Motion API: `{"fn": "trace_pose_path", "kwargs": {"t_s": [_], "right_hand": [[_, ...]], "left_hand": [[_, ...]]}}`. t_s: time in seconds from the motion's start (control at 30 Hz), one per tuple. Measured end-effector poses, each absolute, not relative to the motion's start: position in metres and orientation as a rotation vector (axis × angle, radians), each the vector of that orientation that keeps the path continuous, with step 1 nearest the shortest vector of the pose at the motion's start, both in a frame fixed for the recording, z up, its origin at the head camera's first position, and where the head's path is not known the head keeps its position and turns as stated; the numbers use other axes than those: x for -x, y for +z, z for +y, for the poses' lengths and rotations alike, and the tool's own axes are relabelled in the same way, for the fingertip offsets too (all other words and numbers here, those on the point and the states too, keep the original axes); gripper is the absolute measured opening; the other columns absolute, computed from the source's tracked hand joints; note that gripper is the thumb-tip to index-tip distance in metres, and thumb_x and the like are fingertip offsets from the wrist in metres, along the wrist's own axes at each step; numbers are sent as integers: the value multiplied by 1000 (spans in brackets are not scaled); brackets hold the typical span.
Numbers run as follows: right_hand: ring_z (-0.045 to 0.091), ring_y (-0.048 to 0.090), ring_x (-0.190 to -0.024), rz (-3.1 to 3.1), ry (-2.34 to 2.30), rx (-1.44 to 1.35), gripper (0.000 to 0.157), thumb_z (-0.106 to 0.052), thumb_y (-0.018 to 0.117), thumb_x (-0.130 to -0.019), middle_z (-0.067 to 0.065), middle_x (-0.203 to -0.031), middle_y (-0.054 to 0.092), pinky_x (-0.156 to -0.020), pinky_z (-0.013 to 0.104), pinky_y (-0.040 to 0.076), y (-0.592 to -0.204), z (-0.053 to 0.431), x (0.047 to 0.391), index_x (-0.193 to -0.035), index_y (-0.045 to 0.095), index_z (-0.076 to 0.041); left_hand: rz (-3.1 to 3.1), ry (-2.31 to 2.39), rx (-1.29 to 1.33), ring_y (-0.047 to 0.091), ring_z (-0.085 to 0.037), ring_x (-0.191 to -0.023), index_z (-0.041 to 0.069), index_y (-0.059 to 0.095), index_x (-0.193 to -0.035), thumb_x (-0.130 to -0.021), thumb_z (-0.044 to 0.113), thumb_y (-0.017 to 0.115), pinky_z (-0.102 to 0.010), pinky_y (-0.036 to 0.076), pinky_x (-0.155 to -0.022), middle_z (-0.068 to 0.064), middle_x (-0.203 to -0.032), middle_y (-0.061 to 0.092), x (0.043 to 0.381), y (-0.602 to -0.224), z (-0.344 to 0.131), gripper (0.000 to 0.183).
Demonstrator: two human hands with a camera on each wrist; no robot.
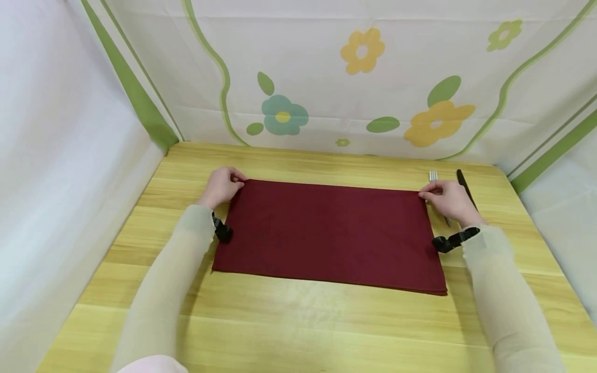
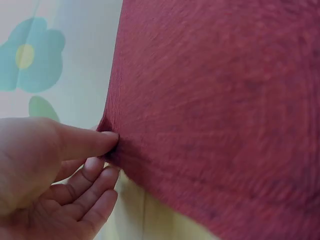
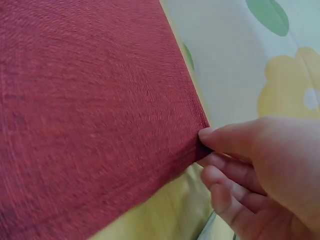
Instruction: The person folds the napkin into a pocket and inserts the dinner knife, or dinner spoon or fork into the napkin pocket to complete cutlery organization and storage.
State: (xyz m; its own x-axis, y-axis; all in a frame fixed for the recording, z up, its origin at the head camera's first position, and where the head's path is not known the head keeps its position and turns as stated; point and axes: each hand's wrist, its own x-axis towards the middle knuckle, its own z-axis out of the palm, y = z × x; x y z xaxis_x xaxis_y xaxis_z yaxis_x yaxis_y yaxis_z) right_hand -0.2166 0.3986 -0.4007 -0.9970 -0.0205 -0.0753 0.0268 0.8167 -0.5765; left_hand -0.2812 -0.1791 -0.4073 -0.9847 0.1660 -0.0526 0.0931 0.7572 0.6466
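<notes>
- Dark red cloth (image 1: 333, 233), a long rectangle, lay on the wooden tabletop (image 1: 317, 326), between its left and right edges, one long side running roughly along the far edge and a strip of bare wood between them
- More than one layer showed at the cloth's near right corner
- At the cloth's far left corner, the left hand (image 1: 223, 185) pinched the fabric between thumb and finger; the left wrist view showed the other fingers loosely bent below the grip
- At its far right corner, the right hand (image 1: 450, 201) pinched the fabric the same way; whether either gripped corner touched the wood could not be told
- Just beside the cloth, towards the tabletop's far right corner, lay a silver fork (image 1: 433, 176), tines pointing to the far edge, its middle hidden by the right hand
- To the right of the fork lay a knife with a black handle (image 1: 460, 178), partly covered by the same hand
- Black wrist cameras (image 1: 225, 233) sat at both wrists, below pale sleeves (image 1: 168, 280)
- White curtain (image 1: 317, 62) rose behind the tabletop's far edge, printed with orange and blue-green flowers, green leaves and wavy green lines
</notes>
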Motion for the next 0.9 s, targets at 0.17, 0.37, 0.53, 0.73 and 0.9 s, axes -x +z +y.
{"fn": "trace_pose_path", "kwargs": {"t_s": [0.17,0.37,0.53,0.73,0.9], "right_hand": [[31,63,-88,2889,-971,-19,34,-29,59,-106,20,-103,70,-62,32,48,-401,397,222,-118,69,1],[26,62,-81,2920,-981,-74,34,-28,61,-104,17,-97,71,-57,32,47,-406,395,228,-116,71,2],[22,66,-81,2916,-986,-123,35,-31,66,-101,14,-96,73,-60,30,50,-405,397,231,-116,73,0],[28,67,-91,2922,-1006,-88,35,-27,69,-99,19,-107,72,-64,26,51,-395,391,226,-122,70,1],[39,63,-107,3002,-980,81,37,-24,71,-99,25,-122,66,-79,42,53,-388,365,222,-127,69,0]], "left_hand": [[2832,1054,-199,57,-31,-93,-1,73,-110,-100,3,62,-42,47,-83,-16,-101,63,283,-406,-182,15],[2819,1048,-163,56,-31,-95,0,72,-111,-100,4,62,-42,47,-84,-16,-102,62,284,-406,-182,16],[2828,1076,-153,55,-30,-95,0,71,-117,-100,4,62,-43,46,-86,-15,-102,62,286,-406,-181,20],[2871,1107,-170,58,-35,-109,-2,63,-134,-100,5,63,-48,48,-93,-21,-119,61,288,-408,-176,34],[2966,1009,-450,48,-40,-130,2,57,-142,-102,16,65,-53,40,-106,-23,-143,52,280,-404,-148,44]]}}
